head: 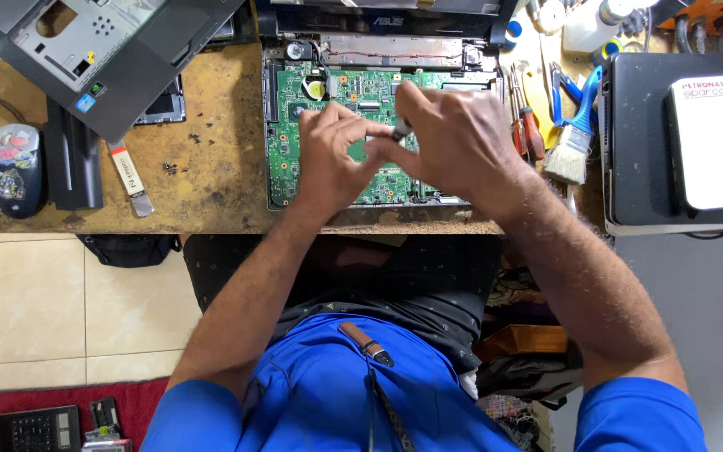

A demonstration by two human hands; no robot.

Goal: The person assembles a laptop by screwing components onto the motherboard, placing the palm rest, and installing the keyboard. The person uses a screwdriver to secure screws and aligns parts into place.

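both hands meet over the green motherboard [328,125] that lies bare in the opened laptop base [378,50] on the worn wooden bench [211,167]. the right hand [453,138] is closed around the dark handle of a small tool [402,128], apparently a screwdriver, whose visible end sits between the two hands; its long axis seems steep to the board, with the tip hidden beneath the fingers. the left hand [332,159] is curled, fingertips pinched together just beside the tool's lower end, and whether it clamps a small part cannot be told. both hands are equally near the work point, at the board's centre. to the right of the base lie a red-handled screwdriver [532,132], blue-handled pliers [564,88] and a paintbrush [575,138]. to the left, well apart, lie a removed grey palmrest cover [102,50], a black battery pack [71,163] and a mouse [12,167]. nothing stands between hands and board.
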